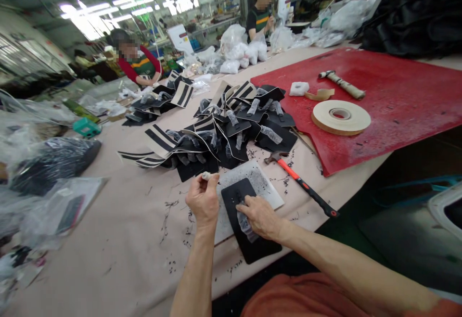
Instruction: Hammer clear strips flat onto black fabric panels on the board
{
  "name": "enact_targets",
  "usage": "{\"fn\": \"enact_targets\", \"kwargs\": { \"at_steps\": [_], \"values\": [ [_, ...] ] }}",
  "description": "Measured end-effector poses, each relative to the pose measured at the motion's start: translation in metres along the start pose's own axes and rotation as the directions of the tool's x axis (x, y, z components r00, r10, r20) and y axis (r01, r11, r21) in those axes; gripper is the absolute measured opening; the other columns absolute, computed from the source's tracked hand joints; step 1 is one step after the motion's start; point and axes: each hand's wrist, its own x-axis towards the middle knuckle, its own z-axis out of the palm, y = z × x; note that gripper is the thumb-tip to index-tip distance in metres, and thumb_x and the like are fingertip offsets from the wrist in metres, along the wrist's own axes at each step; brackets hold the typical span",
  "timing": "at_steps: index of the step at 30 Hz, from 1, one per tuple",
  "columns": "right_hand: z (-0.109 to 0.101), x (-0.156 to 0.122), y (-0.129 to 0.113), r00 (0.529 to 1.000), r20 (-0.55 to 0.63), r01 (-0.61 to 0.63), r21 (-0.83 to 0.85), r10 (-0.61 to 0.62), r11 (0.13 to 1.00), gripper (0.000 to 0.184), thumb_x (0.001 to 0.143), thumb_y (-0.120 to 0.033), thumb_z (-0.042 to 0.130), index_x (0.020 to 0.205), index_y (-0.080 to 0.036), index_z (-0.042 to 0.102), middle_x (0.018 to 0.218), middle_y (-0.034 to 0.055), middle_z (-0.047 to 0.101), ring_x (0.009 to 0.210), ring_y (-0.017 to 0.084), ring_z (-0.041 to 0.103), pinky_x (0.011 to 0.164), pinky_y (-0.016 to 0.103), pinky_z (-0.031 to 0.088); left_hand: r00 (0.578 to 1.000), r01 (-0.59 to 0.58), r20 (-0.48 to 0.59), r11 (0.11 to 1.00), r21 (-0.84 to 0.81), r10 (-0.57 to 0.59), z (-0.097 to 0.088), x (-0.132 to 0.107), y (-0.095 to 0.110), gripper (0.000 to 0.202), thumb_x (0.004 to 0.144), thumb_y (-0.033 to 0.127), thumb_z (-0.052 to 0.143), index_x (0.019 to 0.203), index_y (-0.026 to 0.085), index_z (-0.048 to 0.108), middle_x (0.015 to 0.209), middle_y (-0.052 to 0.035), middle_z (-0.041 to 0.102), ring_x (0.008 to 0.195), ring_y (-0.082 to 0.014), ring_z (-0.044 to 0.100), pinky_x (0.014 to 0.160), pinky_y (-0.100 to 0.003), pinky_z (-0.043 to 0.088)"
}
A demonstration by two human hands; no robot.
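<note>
My left hand (203,197) is closed in a fist around a small metal tool whose pale tip (206,175) sticks up above my knuckles. My right hand (260,217) presses down on a black flat leather piece (249,240), its fingers pinched on a clear plastic-wrapped strip (245,223) attached to the piece. The piece lies on a grey speckled cutting pad (257,178) at the table's near edge. Just right of the pad an orange-handled hammer (301,182) rests on the table.
A heap of black and striped pieces (220,132) lies beyond the pad. A red mat (390,91) at right holds a tape roll (341,117), a second hammer (342,83) and a white block (299,88). Plastic bags (46,163) crowd the left. Two people work at the far end.
</note>
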Motion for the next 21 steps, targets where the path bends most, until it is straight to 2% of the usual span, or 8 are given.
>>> {"fn": "enact_targets", "kwargs": {
  "at_steps": [3, 6, 8, 11, 14, 17, 19, 21],
  "values": [
    [-0.007, 0.0, 0.002, 0.996, -0.063, 0.069, -0.015, -0.07, 0.997, 0.038, 0.086, -0.006, 0.049, 0.118, -0.017, 0.065, 0.114, 0.0119, 0.057, 0.092, 0.021, 0.054, 0.076, 0.032, 0.039, 0.998, 0.065, 0.023, 0.995, -0.082, -0.063, -0.019, 0.005, -0.014, 0.035, 0.076, 0.043, 0.079, 0.094, 0.015, 0.072, 0.083, -0.0034, 0.074, 0.074, -0.0152, 0.069, 0.073, -0.026, 0.057],
    [-0.028, 0.006, 0.004, 0.989, -0.115, 0.081, -0.074, -0.089, 0.994, 0.032, 0.081, -0.003, 0.047, 0.104, -0.012, 0.066, 0.123, 0.0152, 0.057, 0.092, 0.022, 0.056, 0.077, 0.033, 0.041, 0.984, 0.178, 0.02, 0.982, -0.069, -0.177, -0.032, -0.007, -0.04, 0.035, 0.075, 0.043, 0.079, 0.091, 0.013, 0.072, 0.082, -0.0053, 0.074, 0.073, -0.0167, 0.07, 0.072, -0.028, 0.059],
    [-0.046, 0.012, 0.003, 0.989, -0.148, -0.044, -0.113, 0.027, 0.993, 0.035, 0.08, -0.005, 0.047, 0.111, -0.012, 0.064, 0.111, 0.0133, 0.062, 0.085, 0.021, 0.057, 0.072, 0.032, 0.039, 0.975, 0.217, -0.032, 0.974, -0.068, -0.22, -0.037, -0.016, -0.052, 0.034, 0.075, 0.043, 0.078, 0.089, 0.013, 0.072, 0.082, -0.0057, 0.074, 0.072, -0.0171, 0.07, 0.072, -0.029, 0.06],
    [-0.065, 0.016, 0.0, 0.952, -0.196, -0.265, -0.131, 0.237, 0.955, 0.036, 0.085, -0.014, 0.05, 0.121, -0.015, 0.059, 0.103, 0.0107, 0.065, 0.079, 0.02, 0.059, 0.065, 0.03, 0.036, 0.962, 0.235, -0.116, 0.967, -0.096, -0.246, -0.043, -0.018, -0.058, 0.036, 0.075, 0.044, 0.078, 0.093, 0.013, 0.072, 0.082, -0.0056, 0.075, 0.072, -0.0183, 0.072, 0.073, -0.032, 0.062],
    [-0.06, 0.011, -0.007, 0.942, -0.17, -0.312, -0.117, 0.291, 0.943, 0.02, 0.091, -0.018, 0.05, 0.109, -0.017, 0.061, 0.101, 0.0091, 0.066, 0.08, 0.02, 0.061, 0.065, 0.029, 0.037, 0.957, 0.231, -0.145, 0.962, -0.148, -0.252, -0.046, -0.012, -0.057, 0.036, 0.075, 0.043, 0.078, 0.094, 0.013, 0.071, 0.084, -0.0065, 0.075, 0.076, -0.0195, 0.073, 0.075, -0.034, 0.063],
    [-0.042, 0.003, -0.015, 0.947, -0.11, -0.307, -0.041, 0.301, 0.951, 0.01, 0.096, -0.022, 0.052, 0.1, -0.018, 0.061, 0.098, 0.007, 0.067, 0.081, 0.019, 0.063, 0.067, 0.028, 0.038, 0.957, 0.247, -0.098, 0.947, -0.203, -0.271, -0.044, -0.012, -0.055, 0.032, 0.077, 0.041, 0.077, 0.093, 0.014, 0.071, 0.087, -0.0073, 0.076, 0.079, -0.0195, 0.074, 0.075, -0.033, 0.063],
    [-0.036, 0.002, -0.017, 0.917, -0.09, -0.384, 0.058, 0.387, 0.922, 0.013, 0.096, -0.032, 0.058, 0.097, -0.019, 0.06, 0.092, 0.0055, 0.068, 0.079, 0.019, 0.063, 0.066, 0.028, 0.037, 0.957, 0.267, -0.055, 0.941, -0.207, -0.284, -0.041, -0.018, -0.053, 0.031, 0.078, 0.04, 0.076, 0.094, 0.014, 0.071, 0.087, -0.0075, 0.076, 0.079, -0.0194, 0.074, 0.075, -0.032, 0.063],
    [-0.039, 0.006, -0.016, 0.888, -0.079, -0.44, 0.143, 0.454, 0.886, 0.018, 0.095, -0.037, 0.061, 0.095, -0.019, 0.06, 0.084, 0.004, 0.068, 0.076, 0.019, 0.061, 0.065, 0.028, 0.036, 0.96, 0.269, -0.028, 0.942, -0.199, -0.28, -0.038, -0.024, -0.051, 0.031, 0.078, 0.04, 0.076, 0.095, 0.013, 0.071, 0.089, -0.008, 0.077, 0.081, -0.02, 0.075, 0.076, -0.032, 0.063]
  ]
}}
